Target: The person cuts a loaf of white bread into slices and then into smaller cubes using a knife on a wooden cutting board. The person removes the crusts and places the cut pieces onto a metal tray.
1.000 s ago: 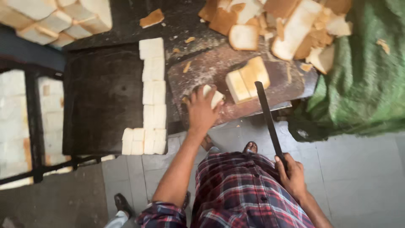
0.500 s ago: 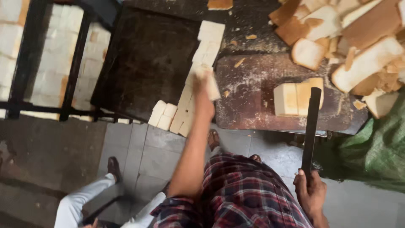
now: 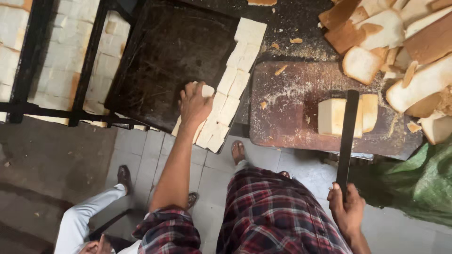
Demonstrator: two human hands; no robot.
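Observation:
My left hand (image 3: pixel 194 104) grips a pale square bread piece (image 3: pixel 207 90) over the dark baking tray (image 3: pixel 160 61), right beside a row of cut bread pieces (image 3: pixel 233 82) lined along the tray's right edge. My right hand (image 3: pixel 347 207) holds the handle of a long dark knife (image 3: pixel 347 136), whose blade lies across a crustless bread block (image 3: pixel 332 116) on the brown cutting board (image 3: pixel 292 103).
Loaves, crusts and trimmings (image 3: pixel 400 42) pile up at the upper right. A black rack (image 3: pixel 28 108) with trays of bread pieces (image 3: pixel 61 70) stands at left. A green sack (image 3: pixel 419 178) sits lower right. Another person's white-trousered leg (image 3: pixel 87 218) is at lower left.
My left hand has carried a bread piece from the cutting board leftward to the tray and its row. The view has swung left. My right hand still holds the knife.

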